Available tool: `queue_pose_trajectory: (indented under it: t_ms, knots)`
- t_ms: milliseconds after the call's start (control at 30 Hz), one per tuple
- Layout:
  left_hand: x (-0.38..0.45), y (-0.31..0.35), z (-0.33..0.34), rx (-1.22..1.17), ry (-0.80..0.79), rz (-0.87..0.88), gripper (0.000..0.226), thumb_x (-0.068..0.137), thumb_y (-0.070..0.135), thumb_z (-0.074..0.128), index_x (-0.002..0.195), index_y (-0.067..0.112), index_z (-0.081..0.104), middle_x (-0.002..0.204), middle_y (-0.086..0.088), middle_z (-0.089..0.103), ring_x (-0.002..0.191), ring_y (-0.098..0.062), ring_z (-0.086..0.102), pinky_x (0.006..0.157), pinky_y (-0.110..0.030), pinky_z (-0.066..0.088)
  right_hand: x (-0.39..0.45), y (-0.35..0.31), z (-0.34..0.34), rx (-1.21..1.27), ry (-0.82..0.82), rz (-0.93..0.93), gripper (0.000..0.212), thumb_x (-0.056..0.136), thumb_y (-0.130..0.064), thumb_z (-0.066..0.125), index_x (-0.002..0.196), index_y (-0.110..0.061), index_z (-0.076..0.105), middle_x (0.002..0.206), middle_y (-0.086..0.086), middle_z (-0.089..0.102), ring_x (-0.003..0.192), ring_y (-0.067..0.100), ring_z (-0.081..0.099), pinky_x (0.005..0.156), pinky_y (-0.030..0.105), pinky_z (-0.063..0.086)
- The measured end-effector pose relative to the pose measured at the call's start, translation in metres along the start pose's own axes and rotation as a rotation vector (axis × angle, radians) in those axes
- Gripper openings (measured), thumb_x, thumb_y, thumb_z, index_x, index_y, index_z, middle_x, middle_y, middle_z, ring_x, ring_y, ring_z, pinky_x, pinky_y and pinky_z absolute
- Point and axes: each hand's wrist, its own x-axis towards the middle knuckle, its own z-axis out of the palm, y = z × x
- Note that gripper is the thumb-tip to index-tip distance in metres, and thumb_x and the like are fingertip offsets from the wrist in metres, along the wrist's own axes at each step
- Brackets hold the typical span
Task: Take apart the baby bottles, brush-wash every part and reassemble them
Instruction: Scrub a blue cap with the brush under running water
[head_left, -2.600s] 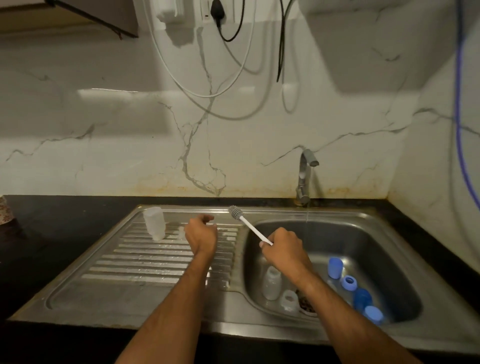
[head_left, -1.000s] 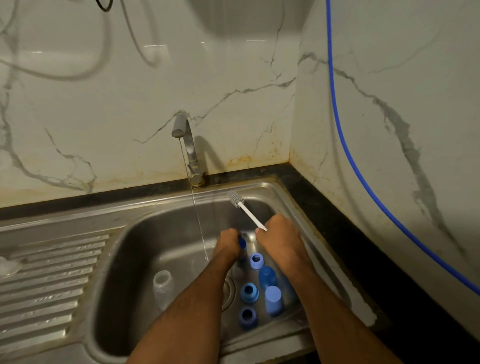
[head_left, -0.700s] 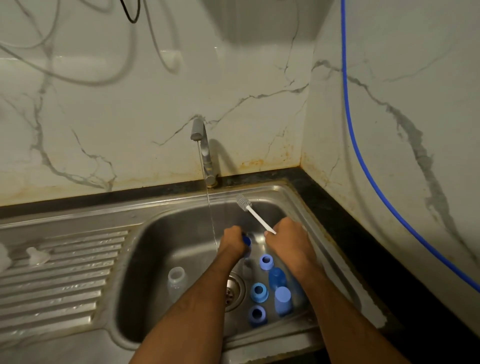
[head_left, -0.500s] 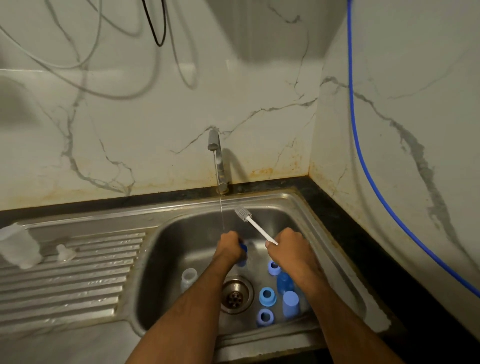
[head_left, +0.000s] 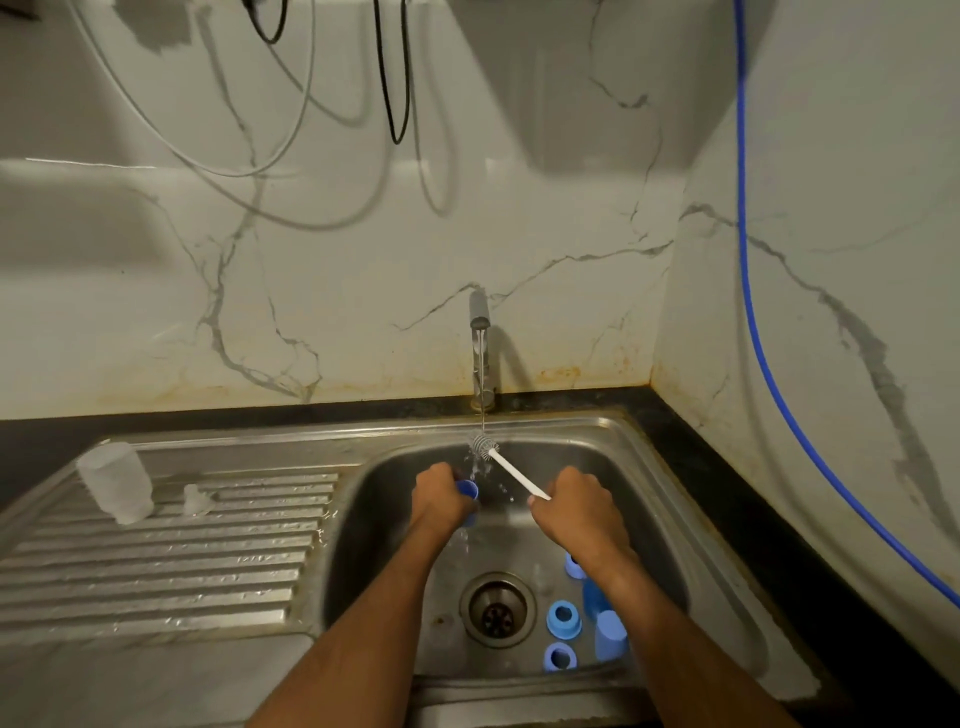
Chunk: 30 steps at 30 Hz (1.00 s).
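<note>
Lifted since the earlier frames: blue cap (head_left: 466, 490), up off the basin floor and now held beside the water stream (head_left: 482, 379), gripped in the curled fingers of the left hand (head_left: 438, 496). Brush (head_left: 508, 469) head sits directly under the stream, wetting; right hand (head_left: 574, 506) is fisted round the white handle's lower end. Neither hand spread.

Handling, judged: cap is small, light, rigid plastic, slick when wet. Best held round the outer wall, open mouth toward the bristles. Brush handle thin, stiff; a grip near the end gives reach but less control.

Four or five more blue parts (head_left: 563, 618) lie on the basin floor right of the drain (head_left: 497, 609), one partly hidden by the right forearm. Sink (head_left: 363, 431) rim wet. On the drainboard (head_left: 156, 561), well apart from the basin: clear bottle (head_left: 115, 480) standing inverted, teat (head_left: 196, 500) just beside it. Tap (head_left: 480, 343) running thin. Blue cable (head_left: 748, 312) hangs down the right wall.
</note>
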Motion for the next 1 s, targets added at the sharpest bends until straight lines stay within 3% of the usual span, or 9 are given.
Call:
queue_pose_trajectory:
  t_ms: [100,233,367,467,533,633,767,867,1000]
  knots:
    - [0.003,-0.006,-0.002,-0.062,0.03,0.001,0.042,0.076,0.016,0.085,0.113,0.016,0.066,0.112,-0.005,0.068,0.102,-0.016,0.065,0.089,-0.029,0.056,0.002,-0.001,0.006,0.024,-0.015,0.004,0.02,0.094,-0.036,0.067,0.092,-0.016,0.068,0.082,-0.001,0.066,0.072,0.013,0.063,0.051,0.022,0.038]
    - [0.009,-0.007,-0.005,-0.151,0.071,0.022,0.036,0.078,0.017,0.084,0.109,0.013,0.067,0.107,-0.004,0.068,0.095,-0.014,0.063,0.084,-0.027,0.054,0.011,0.004,0.014,0.063,-0.031,0.021,0.019,0.093,-0.038,0.068,0.089,-0.02,0.067,0.082,-0.003,0.067,0.074,0.011,0.066,0.063,0.025,0.054]
    - [0.019,-0.012,-0.011,-0.285,0.128,0.001,0.029,0.078,0.019,0.084,0.097,0.018,0.063,0.1,-0.002,0.066,0.09,-0.013,0.062,0.078,-0.028,0.055,0.024,0.005,0.016,0.046,-0.019,0.013,0.021,0.093,-0.037,0.068,0.083,-0.018,0.064,0.079,-0.002,0.067,0.071,0.012,0.065,0.056,0.025,0.047]
    - [0.02,-0.015,-0.008,-0.392,0.156,-0.102,0.024,0.079,0.02,0.083,0.092,0.018,0.063,0.095,-0.003,0.065,0.088,-0.016,0.064,0.081,-0.034,0.058,0.024,0.008,0.022,0.033,-0.03,0.03,0.021,0.093,-0.037,0.067,0.085,-0.018,0.064,0.081,0.002,0.066,0.07,0.016,0.063,0.055,0.026,0.043]
    - [0.02,-0.013,-0.007,-0.509,0.157,-0.181,0.02,0.078,0.02,0.083,0.089,0.013,0.068,0.095,-0.008,0.069,0.085,-0.019,0.067,0.074,-0.033,0.058,0.024,0.012,0.025,0.025,-0.05,0.025,0.02,0.093,-0.037,0.067,0.087,-0.017,0.065,0.082,0.002,0.067,0.072,0.015,0.065,0.056,0.026,0.045]
    - [0.016,-0.01,-0.011,-0.769,0.046,-0.34,0.021,0.08,0.016,0.08,0.09,0.005,0.066,0.097,-0.017,0.07,0.082,-0.026,0.071,0.062,-0.03,0.058,0.024,0.015,0.027,0.029,-0.051,0.03,0.021,0.093,-0.038,0.068,0.089,-0.017,0.067,0.083,-0.001,0.068,0.074,0.014,0.066,0.06,0.027,0.051]
    - [0.011,-0.007,-0.017,-1.13,-0.167,-0.447,0.038,0.086,0.01,0.071,0.119,0.0,0.056,0.115,-0.025,0.06,0.098,-0.037,0.069,0.071,-0.038,0.063,0.021,0.018,0.028,0.029,-0.024,0.03,0.023,0.094,-0.038,0.067,0.085,-0.017,0.064,0.08,-0.001,0.067,0.071,0.013,0.066,0.059,0.027,0.054]
    - [0.011,0.0,-0.013,-1.241,-0.29,-0.484,0.042,0.092,0.014,0.069,0.129,-0.001,0.053,0.12,-0.027,0.061,0.102,-0.037,0.07,0.07,-0.039,0.064,0.021,0.021,0.024,0.028,-0.014,0.039,0.019,0.094,-0.036,0.067,0.09,-0.017,0.067,0.08,-0.001,0.068,0.072,0.014,0.068,0.062,0.027,0.056]
    - [0.011,0.01,-0.006,-1.264,-0.374,-0.48,0.038,0.095,0.012,0.067,0.125,-0.005,0.054,0.119,-0.03,0.064,0.103,-0.038,0.07,0.071,-0.042,0.064,0.022,0.023,0.023,0.034,-0.003,0.061,0.018,0.094,-0.035,0.068,0.091,-0.017,0.067,0.079,-0.001,0.069,0.072,0.014,0.069,0.066,0.029,0.059]
